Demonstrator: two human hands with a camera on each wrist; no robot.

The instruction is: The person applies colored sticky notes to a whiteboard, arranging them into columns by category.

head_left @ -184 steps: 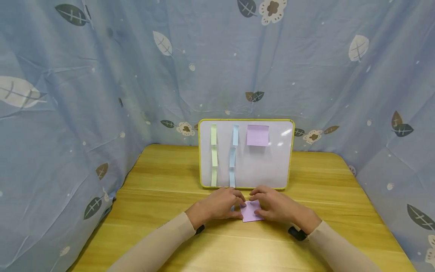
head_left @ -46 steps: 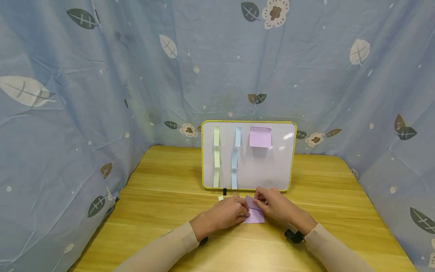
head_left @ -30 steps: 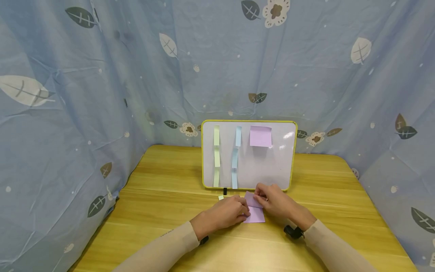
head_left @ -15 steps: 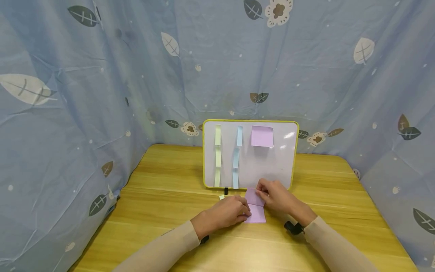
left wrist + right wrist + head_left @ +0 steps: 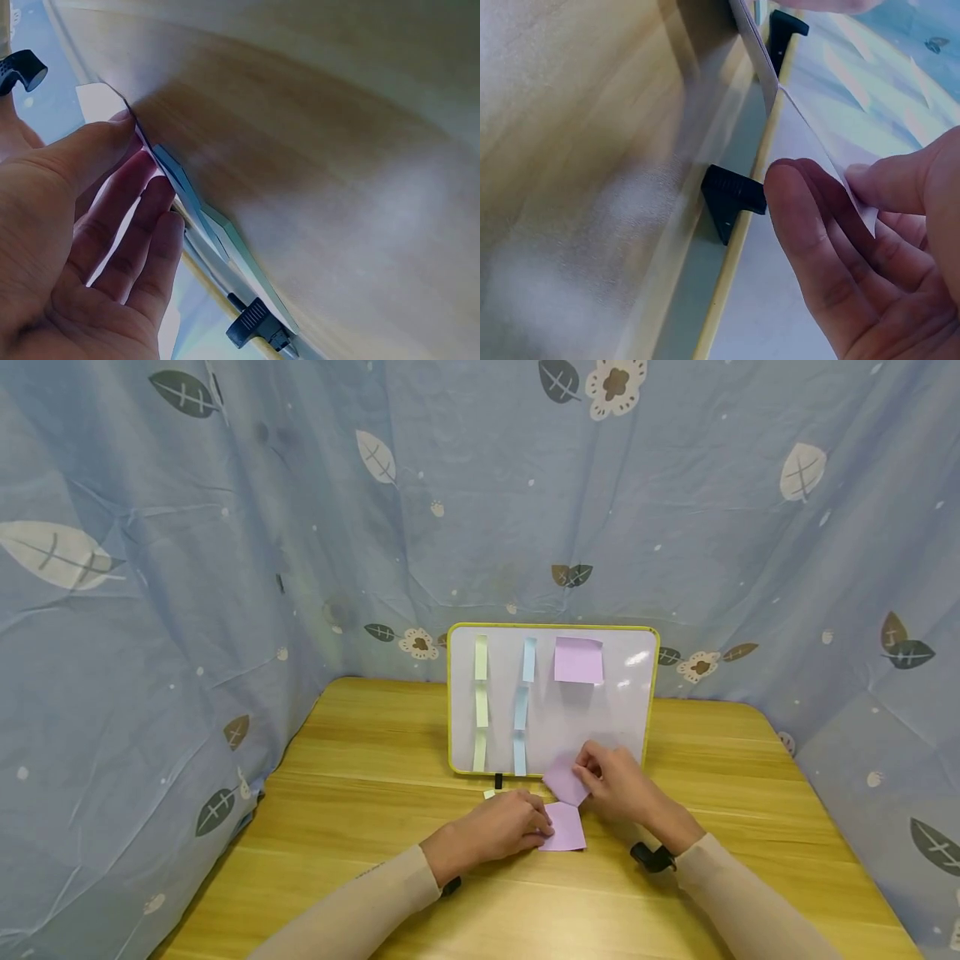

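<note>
A purple sticky note pad (image 5: 564, 828) lies on the wooden table in front of a whiteboard (image 5: 618, 718). At its left side my left hand (image 5: 498, 827) holds it with thumb and fingertips. My right hand (image 5: 622, 785) pinches the upper right part of a purple sheet (image 5: 564, 778), which is raised and twisted away at the pad's far edge. In the right wrist view the sheet (image 5: 821, 142) bends up between thumb and fingers. Beneath the left fingers, the left wrist view shows a blue pad (image 5: 176, 169) and a pale green pad (image 5: 238, 251), mostly hidden in the head view.
Stuck to the whiteboard are a column of green strips (image 5: 481, 703), a column of blue strips (image 5: 521, 708) and one purple note (image 5: 578, 661) at upper right. Black feet (image 5: 731, 196) hold its lower edge. A patterned blue curtain (image 5: 480, 510) surrounds the table.
The right hand has lifted the purple sheet up and away toward the whiteboard, and the sheet has turned askew to the pad. The left hand has stayed at the pad lately.
</note>
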